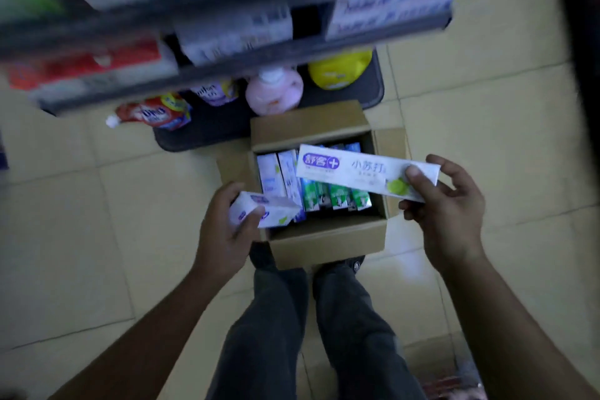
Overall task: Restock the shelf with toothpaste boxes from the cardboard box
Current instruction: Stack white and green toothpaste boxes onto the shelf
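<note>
Pinching white card toothpaste carton [350,170] in right hand [448,204], gripping second white carton [263,209] in left hand [224,230], raise both level to dark upper-frame shelf [227,52].

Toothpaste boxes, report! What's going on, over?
Left hand grips tilted white box. Right hand holds long white box over cardboard box. Shelf blurred; nothing blocking seen.

Pale tiled floor [130,204] with dark grout lines, dimly lit; beyond the fingers [454,170] stood a grey shelf [227,52] on a dark rounded base [201,138].
</note>
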